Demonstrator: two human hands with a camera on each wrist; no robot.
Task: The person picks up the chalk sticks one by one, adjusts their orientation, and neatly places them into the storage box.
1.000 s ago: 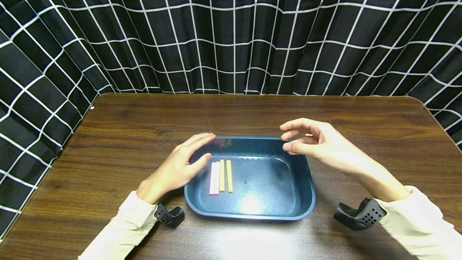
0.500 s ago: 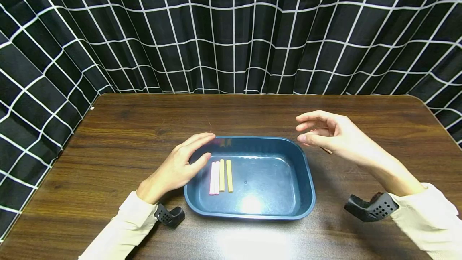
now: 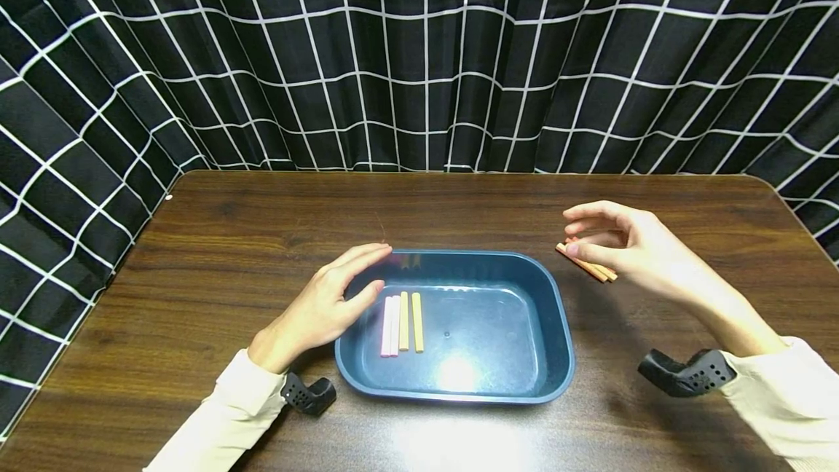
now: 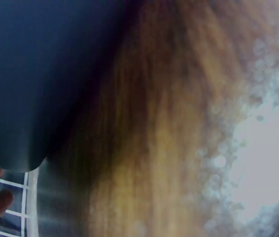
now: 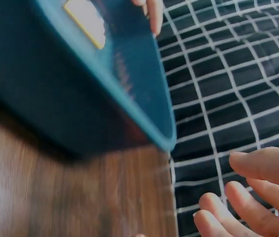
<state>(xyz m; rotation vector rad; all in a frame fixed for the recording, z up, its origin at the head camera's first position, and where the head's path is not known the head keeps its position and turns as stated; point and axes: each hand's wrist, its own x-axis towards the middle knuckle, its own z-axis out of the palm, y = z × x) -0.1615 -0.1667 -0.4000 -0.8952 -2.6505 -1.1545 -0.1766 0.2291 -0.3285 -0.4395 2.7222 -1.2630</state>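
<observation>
My left hand (image 3: 317, 304) rests at the left rim of a blue plastic bin (image 3: 485, 397), its fingers nearly straight and the thumb over the inside. Two pink chalk sticks (image 3: 390, 326) and two yellow chalk sticks (image 3: 417, 323) lie side by side on the bin's floor at the left. Past the bin's right side, my right hand (image 3: 629, 242) hovers with loosely bent fingers and nothing held. Orange chalk sticks (image 3: 585, 264) lie on the table below it, partly covered by the thumb and palm. In the right wrist view, the right hand's fingers (image 5: 258, 173) are spread apart.
The bin stands on a brown wood-grain table (image 3: 262, 217). A black curtain with a white grid (image 3: 426, 57) hangs behind the table and at its sides. Black wrist mounts (image 3: 308, 393) sit under both cuffs.
My right hand has moved right, away from the bin's back right corner, uncovering the orange chalk sticks on the table. My left hand and the chalk in the bin stay put.
</observation>
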